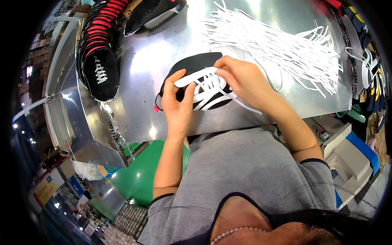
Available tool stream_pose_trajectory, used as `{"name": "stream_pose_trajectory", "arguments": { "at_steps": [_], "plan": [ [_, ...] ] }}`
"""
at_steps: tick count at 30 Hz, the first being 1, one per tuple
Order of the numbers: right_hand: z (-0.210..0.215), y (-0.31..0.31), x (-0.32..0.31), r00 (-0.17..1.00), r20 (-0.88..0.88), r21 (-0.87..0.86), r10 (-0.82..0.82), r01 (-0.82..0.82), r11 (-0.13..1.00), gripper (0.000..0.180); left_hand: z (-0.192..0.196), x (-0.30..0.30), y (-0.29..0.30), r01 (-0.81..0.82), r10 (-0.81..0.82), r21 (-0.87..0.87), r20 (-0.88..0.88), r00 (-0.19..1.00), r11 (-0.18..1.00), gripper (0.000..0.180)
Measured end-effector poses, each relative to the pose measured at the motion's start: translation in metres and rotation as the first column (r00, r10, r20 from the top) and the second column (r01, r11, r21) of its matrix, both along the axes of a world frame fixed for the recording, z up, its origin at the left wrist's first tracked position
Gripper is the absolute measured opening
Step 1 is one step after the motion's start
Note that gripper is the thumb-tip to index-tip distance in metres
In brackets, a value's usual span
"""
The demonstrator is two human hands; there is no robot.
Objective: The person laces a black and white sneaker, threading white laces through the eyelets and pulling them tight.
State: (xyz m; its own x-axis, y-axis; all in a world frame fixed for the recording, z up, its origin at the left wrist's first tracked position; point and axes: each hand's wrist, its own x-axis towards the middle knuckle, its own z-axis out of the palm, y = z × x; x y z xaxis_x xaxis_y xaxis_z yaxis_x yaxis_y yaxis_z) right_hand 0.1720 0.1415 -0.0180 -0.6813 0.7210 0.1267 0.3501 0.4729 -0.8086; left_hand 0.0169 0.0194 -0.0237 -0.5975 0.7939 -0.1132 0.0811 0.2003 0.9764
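Several rows of flat white lace (206,87) already crossed the black fabric shoe upper (192,67) lying on the shiny metal counter (163,45) — the left hand (177,102) pinched one lace end, the right hand (241,79) gripped the lacing — ends seemingly left untied.

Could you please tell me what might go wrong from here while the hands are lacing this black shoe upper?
The flat white lace pinched by the left hand could slip loose. The right hand may snag the pile of loose white laces close behind it. The black shoe upper with white stripes lies unclamped on the shiny metal table and could slide.
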Motion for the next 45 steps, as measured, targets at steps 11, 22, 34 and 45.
{"name": "stream_pose_trajectory", "arguments": {
  "at_steps": [11, 22, 34, 45],
  "plan": [
    [-0.017, -0.002, -0.003, 0.990, -0.096, -0.104, -0.100, 0.089, 0.991, 0.018, 0.029, -0.015, -0.008, 0.163, -0.160, -0.070, 0.044, 0.986, 0.984, 0.031],
    [0.005, -0.025, 0.032, 1.000, -0.009, 0.133, -0.014, 0.015, 0.991, 0.012, 0.008, 0.013, 0.005, 0.221, -0.313, -0.228, -0.788, 0.530, 0.948, 0.027],
    [0.016, -0.025, 0.066, 0.937, -0.226, -0.584, 0.265, -0.349, 0.733, 0.027, 0.007, -0.003, 0.015, 0.209, -0.211, -0.084, -0.674, 0.708, 0.974, 0.023],
    [-0.010, -0.005, 0.008, 0.972, -0.158, -0.525, -0.174, 0.067, 0.848, 0.024, 0.030, 0.015, 0.016, 0.295, -0.168, 0.098, -0.636, 0.753, 0.951, 0.018]
  ]
}}
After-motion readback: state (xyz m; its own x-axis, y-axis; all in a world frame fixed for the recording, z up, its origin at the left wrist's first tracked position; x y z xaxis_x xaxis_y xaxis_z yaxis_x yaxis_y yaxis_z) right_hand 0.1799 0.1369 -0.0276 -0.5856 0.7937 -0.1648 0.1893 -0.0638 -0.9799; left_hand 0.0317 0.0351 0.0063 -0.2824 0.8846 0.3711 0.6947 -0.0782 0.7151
